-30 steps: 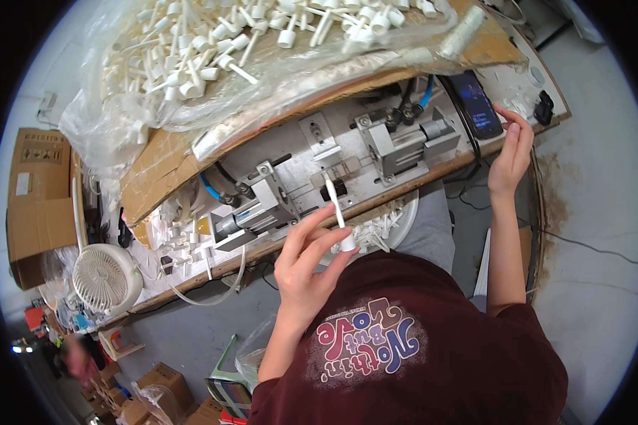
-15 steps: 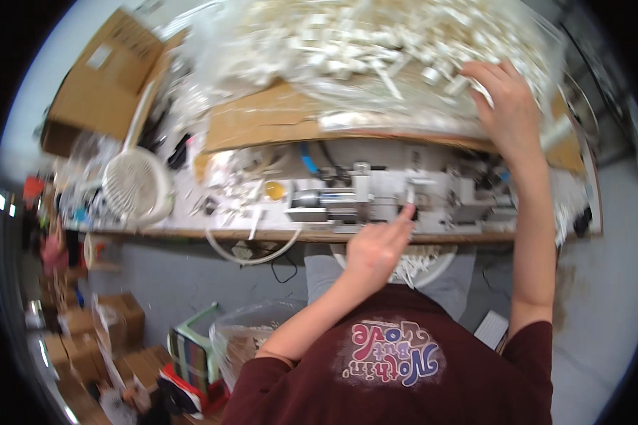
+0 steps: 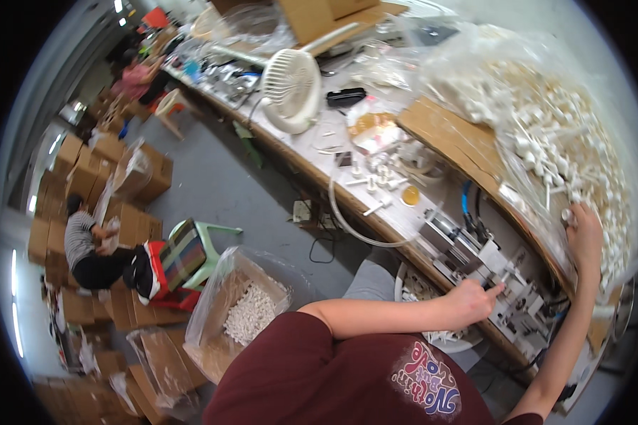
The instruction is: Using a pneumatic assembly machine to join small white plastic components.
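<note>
My left hand (image 3: pixel 471 303) is at the small metal bench machine (image 3: pixel 485 258) at the table's front edge. Its index finger stretches out to touch the fixture, while the other fingers curl in; nothing shows in its grasp. Over the heap of white plastic parts (image 3: pixel 546 152) on the right, my right hand (image 3: pixel 585 234) has its fingers closed around a white plastic part (image 3: pixel 566 215), mostly covered by the fingertips. The heap lies on clear plastic sheeting, above a cardboard flap (image 3: pixel 450 134).
A white fan (image 3: pixel 290 88) stands on the workbench, near a yellow round lump (image 3: pixel 410 195) and a looping clear hose (image 3: pixel 361 235). Below are a tub (image 3: pixel 407 283) of white parts, a plastic-lined box (image 3: pixel 213 333) and a green stool (image 3: pixel 213 244). Two people sit farther left.
My view has swung to the left, so the bench now runs diagonally and more floor shows. My left hand stays at the machine, my right hand at the heap.
</note>
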